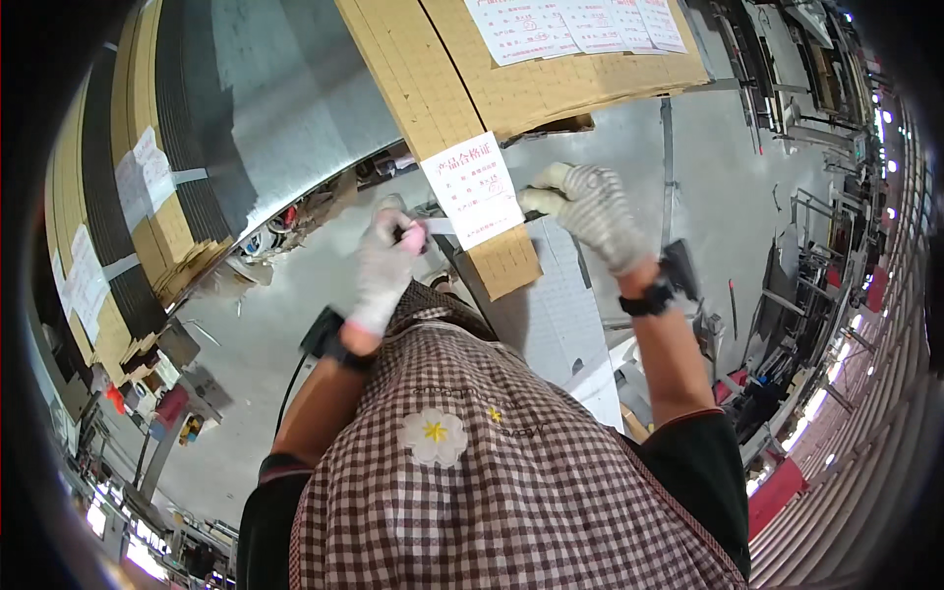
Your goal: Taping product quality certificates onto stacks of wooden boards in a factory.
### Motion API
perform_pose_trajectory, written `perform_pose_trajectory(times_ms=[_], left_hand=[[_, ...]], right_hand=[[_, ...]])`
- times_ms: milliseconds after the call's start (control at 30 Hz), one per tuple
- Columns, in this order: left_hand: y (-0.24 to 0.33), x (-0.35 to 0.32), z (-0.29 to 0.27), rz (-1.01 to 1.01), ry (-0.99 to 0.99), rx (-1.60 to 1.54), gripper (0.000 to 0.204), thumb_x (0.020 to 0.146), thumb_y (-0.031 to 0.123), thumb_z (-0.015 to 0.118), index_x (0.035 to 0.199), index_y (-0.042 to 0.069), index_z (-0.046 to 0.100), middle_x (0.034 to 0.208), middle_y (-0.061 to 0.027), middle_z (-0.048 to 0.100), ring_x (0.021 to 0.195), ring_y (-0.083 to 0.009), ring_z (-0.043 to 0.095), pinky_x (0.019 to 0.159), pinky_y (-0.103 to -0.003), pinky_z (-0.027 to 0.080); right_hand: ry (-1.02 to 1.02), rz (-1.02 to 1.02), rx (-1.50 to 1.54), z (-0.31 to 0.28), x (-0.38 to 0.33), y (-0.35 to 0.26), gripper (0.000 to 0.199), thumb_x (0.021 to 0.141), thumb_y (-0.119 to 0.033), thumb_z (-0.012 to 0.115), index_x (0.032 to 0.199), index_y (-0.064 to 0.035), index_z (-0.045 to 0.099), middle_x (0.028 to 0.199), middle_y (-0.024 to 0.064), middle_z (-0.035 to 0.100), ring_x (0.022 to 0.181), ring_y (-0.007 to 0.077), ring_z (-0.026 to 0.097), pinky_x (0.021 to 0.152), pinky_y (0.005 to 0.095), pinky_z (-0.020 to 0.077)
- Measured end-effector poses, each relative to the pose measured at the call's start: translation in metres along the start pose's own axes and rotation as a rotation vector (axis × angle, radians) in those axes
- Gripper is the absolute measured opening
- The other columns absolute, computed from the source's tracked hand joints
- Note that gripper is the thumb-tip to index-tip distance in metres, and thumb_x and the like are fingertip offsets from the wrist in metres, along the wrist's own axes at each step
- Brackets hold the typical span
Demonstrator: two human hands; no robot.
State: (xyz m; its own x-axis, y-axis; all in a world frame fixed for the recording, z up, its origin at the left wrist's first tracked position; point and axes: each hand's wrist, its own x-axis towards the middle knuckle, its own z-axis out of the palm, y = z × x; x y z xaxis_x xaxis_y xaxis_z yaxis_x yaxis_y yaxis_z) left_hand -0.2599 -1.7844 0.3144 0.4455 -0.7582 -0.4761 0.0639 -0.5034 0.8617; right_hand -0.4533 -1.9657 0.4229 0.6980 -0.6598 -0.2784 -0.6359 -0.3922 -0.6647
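My left hand (pixel 385 264), in a white knit glove, grips a small pink-tipped tool (pixel 413 236) held against the edge of a stack of flat cardboard sheets (pixel 462 88). A white paper label (pixel 474 189) with red print sits on the stack's corner, between my two hands. Just right of that label, my gloved right hand (pixel 588 208) presses on the stack's edge with fingers curled. A pale strap or tape strip (pixel 440 225) runs from the tool toward the label. Both wrists carry black bands. Whether the right hand pinches the strap is hidden.
More white sheets (pixel 580 25) lie on top of the stack. Another strapped pile of cardboard (pixel 147 197) stands at the left. Grey concrete floor (pixel 728 197) spreads to the right, bordered by metal racks and machinery (pixel 836 226). A checked apron (pixel 492 472) fills the lower view.
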Motion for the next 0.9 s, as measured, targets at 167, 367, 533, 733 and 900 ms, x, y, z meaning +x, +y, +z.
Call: perform_pose_trajectory(times_ms=[167,367,533,733,900], left_hand=[[-0.098,0.050,0.050,-0.218,-0.030,-1.108,0.034,0.086,0.011,0.080,0.113,0.005,0.060,0.103,-0.0042,0.064,0.086,-0.0181,0.064,0.079,-0.029,0.055],[-0.094,0.076,0.059,-0.099,-0.428,-0.387,0.066,0.089,0.024,0.072,0.146,0.007,0.042,0.134,-0.0091,0.057,0.123,-0.0229,0.057,0.097,-0.038,0.052],[-0.069,0.100,0.110,-0.101,-0.836,-0.940,0.049,0.104,0.027,0.052,0.147,0.004,0.043,0.146,-0.0155,0.051,0.135,-0.0291,0.050,0.110,-0.044,0.046],[-0.066,0.079,0.025,-0.189,-0.298,-0.372,0.036,0.098,0.012,0.064,0.133,0.005,0.059,0.128,-0.0140,0.066,0.115,-0.0217,0.065,0.103,-0.033,0.052],[0.008,-0.012,-0.016,0.185,-0.281,-0.629,0.030,0.093,0.000,0.067,0.122,0.001,0.065,0.118,-0.0078,0.069,0.110,-0.0178,0.066,0.096,-0.032,0.055]], right_hand=[[0.683,-0.042,-0.277,0.045,-0.019,-0.002,0.035,0.081,-0.008,0.076,0.113,-0.0025,0.064,0.110,0.0146,0.065,0.106,0.0368,0.058,0.092,0.0463,0.0468],[0.454,0.071,-0.171,0.099,-0.031,-0.055,0.089,0.075,-0.022,0.083,0.145,0.0047,0.035,0.131,0.0258,0.051,0.115,0.0435,0.053,0.098,0.0515,0.0431],[0.451,0.095,-0.294,0.121,-0.023,-0.046,0.094,0.073,-0.020,0.083,0.147,0.0062,0.031,0.137,0.0289,0.048,0.124,0.0452,0.050,0.102,0.0527,0.0412],[0.439,0.104,-0.202,0.128,-0.033,-0.035,0.095,0.072,-0.019,0.083,0.147,0.0062,0.031,0.140,0.0298,0.046,0.128,0.0463,0.048,0.106,0.0530,0.0391],[0.442,0.117,-0.178,0.123,-0.021,-0.038,0.094,0.075,-0.026,0.082,0.146,0.0084,0.031,0.136,0.0292,0.049,0.121,0.0445,0.051,0.103,0.0524,0.0413]])
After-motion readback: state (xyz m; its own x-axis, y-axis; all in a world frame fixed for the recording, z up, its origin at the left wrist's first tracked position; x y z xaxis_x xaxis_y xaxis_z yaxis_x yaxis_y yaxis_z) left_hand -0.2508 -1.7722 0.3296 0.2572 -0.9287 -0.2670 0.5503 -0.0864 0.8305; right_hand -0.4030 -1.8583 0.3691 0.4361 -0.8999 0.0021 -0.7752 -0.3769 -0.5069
